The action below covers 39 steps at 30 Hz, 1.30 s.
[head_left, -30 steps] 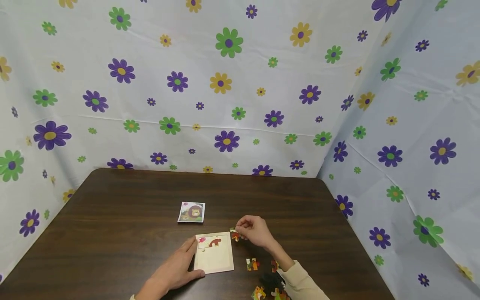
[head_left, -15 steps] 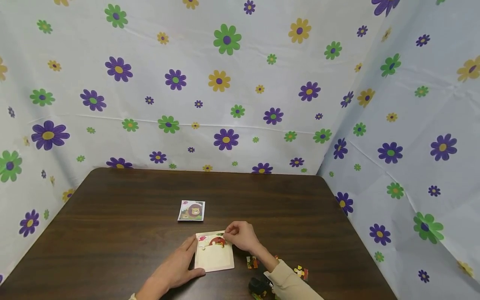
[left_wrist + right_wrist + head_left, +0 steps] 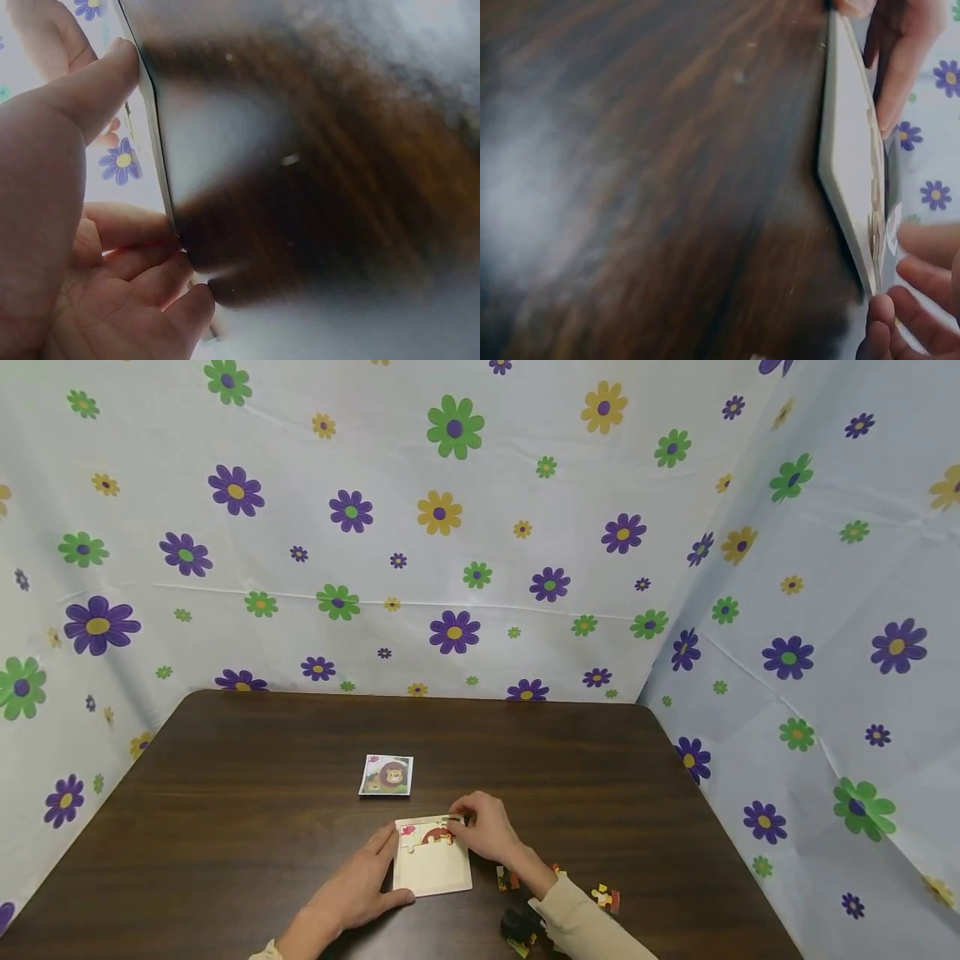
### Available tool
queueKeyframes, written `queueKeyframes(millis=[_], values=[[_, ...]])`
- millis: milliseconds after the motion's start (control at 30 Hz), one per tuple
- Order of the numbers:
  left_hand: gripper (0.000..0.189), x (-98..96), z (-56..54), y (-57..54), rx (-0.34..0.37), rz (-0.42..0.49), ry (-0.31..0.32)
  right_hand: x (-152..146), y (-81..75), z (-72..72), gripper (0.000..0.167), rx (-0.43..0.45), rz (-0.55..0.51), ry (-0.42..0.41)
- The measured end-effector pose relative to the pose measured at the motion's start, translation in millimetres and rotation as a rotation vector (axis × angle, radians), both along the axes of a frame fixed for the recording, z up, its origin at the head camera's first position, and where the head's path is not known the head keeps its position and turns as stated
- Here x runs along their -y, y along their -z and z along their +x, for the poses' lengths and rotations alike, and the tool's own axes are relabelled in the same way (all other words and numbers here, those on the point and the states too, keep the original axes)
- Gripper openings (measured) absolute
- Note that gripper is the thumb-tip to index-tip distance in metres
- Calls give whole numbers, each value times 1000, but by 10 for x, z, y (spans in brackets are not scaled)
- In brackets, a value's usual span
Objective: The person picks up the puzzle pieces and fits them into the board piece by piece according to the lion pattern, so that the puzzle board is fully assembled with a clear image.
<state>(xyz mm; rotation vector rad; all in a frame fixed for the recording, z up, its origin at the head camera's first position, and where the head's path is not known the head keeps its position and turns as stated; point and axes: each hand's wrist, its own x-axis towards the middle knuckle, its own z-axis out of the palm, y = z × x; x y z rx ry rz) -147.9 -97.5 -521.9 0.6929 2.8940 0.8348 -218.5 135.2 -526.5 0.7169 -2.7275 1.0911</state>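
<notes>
A pale square puzzle tray lies on the dark table, with joined puzzle pieces along its far side, one showing a pink flower. My left hand rests against the tray, fingers along its left edge and thumb at the near left corner. At the far right corner my right hand pinches a red-brown and orange puzzle piece down in the tray, its fingertips covering part of it. In the right wrist view the tray appears edge-on, with right fingertips at its near end.
Beyond the tray lies a picture card showing a lion. Loose puzzle pieces lie right of the tray, some partly covered by the right forearm and a black object by the wrist. Flower-patterned cloth hangs behind and at the right.
My right hand has moved left from beside the tray, bringing the puzzle piece into its far right corner. The left hand has kept its place on the tray.
</notes>
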Motion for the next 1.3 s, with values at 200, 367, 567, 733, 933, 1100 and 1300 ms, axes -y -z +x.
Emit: queueKeyframes(millis=[200, 367, 567, 733, 933, 1100, 1300], values=[[91, -16, -14, 15, -3, -8, 10, -67, 10, 30, 30, 24, 96, -135], [92, -16, -2, 9, 25, 3, 0, -75, 20, 30, 33, 41, 137, -172], [91, -12, 6, -24, 38, 2, -6, -65, 6, 33, 35, 72, 185, -162], [91, -12, 5, -35, 57, -20, -14, -66, -45, 49, 34, 75, 195, -163], [90, -18, 4, -48, 74, -20, -11, -66, -59, 51, 39, 73, 211, -182], [90, -15, -3, -51, 50, -18, -5, -54, -53, 47, 39, 57, 225, -186], [91, -15, -14, -42, 33, -14, 0, -41, -25, 35, 32, -53, 79, -156]])
